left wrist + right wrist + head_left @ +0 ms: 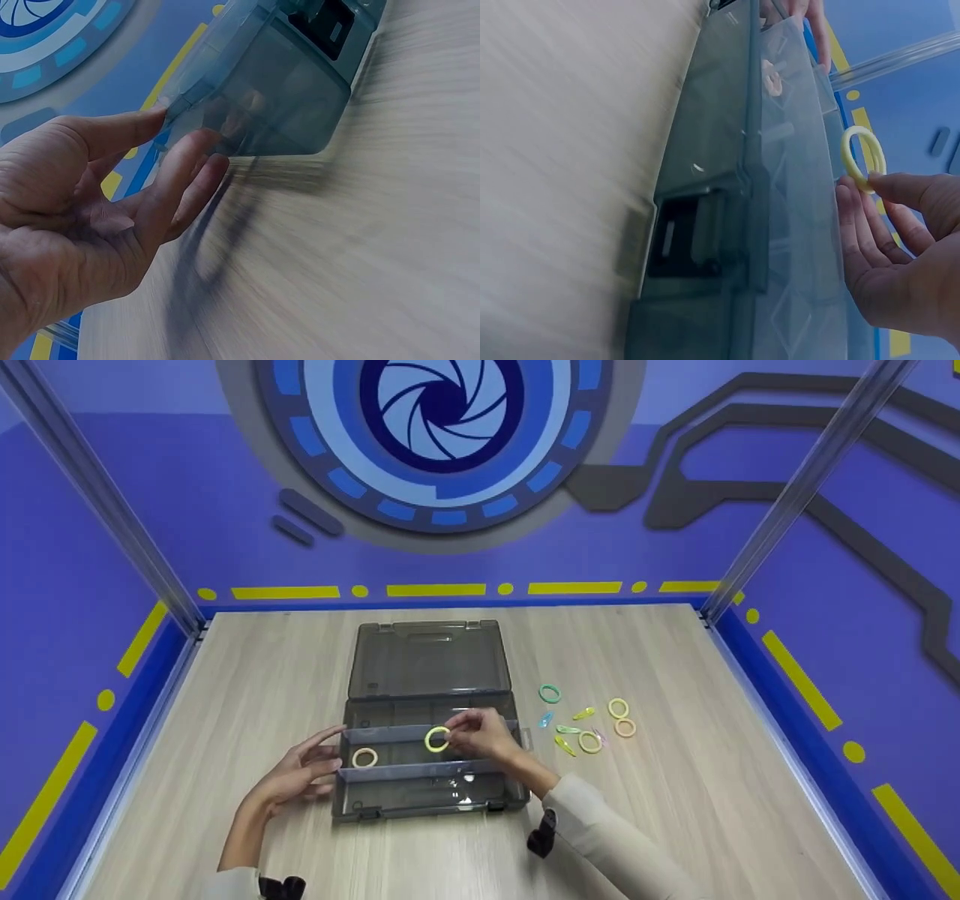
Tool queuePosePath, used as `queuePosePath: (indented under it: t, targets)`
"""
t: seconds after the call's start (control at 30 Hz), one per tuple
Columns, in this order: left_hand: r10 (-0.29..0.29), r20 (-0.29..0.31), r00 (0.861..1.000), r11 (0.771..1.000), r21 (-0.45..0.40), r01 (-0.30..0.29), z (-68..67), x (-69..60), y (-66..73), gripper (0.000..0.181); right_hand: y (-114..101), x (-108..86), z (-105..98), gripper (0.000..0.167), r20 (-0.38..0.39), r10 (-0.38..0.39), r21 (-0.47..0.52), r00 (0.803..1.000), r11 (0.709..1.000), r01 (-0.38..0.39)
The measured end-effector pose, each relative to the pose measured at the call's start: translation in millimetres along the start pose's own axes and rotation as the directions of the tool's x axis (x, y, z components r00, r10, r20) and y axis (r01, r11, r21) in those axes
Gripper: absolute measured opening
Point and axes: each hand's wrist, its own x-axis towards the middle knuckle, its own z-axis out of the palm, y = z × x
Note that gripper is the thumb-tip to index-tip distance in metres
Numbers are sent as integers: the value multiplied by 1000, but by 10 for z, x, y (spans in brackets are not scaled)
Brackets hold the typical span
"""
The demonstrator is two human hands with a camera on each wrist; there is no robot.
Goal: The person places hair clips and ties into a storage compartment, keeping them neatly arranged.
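Observation:
My right hand (484, 733) pinches a yellow hair tie (437, 739) between thumb and fingertip, over the middle compartment of a grey see-through storage box (431, 802). The right wrist view shows this yellow hair tie (864, 159) upright and above the divider. A peach hair tie (364, 758) lies at the left of that same compartment. At the box's left side, my left hand (296, 774) touches the wall and rim with loosely bent fingers. In the left wrist view, fingertips of the left hand (112, 210) rest against the clear box wall (292, 97).
The open lid (429, 660) lies back behind the box. To the right are a green hair tie (550, 694), several yellow and peach hair ties (590, 742), and small hair clips (583, 713) in yellow, blue, green and purple. Blue panels (450, 566) border the wooden table (712, 780).

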Motion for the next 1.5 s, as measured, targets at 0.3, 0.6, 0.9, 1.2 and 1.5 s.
queuePosePath:
  t: [0.3,0.6,0.9,1.2,1.5]
  targets:
    - [-7,-17,1000,1000,-1,7,-44,-63,4,72,54,68,264,15,17,-55,-81,998,995,56]
    - [-11,-6,1000,1000,-13,11,-34,-24,5,73,56,76,416,10,20,-106,-201,994,974,108]
    - [-12,-10,1000,1000,-8,12,-26,-29,1,73,42,121,589,7,1,-111,-310,994,945,106]
    - [-16,-10,1000,1000,-18,16,15,35,-1,70,55,181,723,7,-42,-146,-397,988,910,117]
    - [-22,-11,1000,999,-35,22,23,39,-7,71,112,222,769,9,-13,-212,-457,977,870,183]
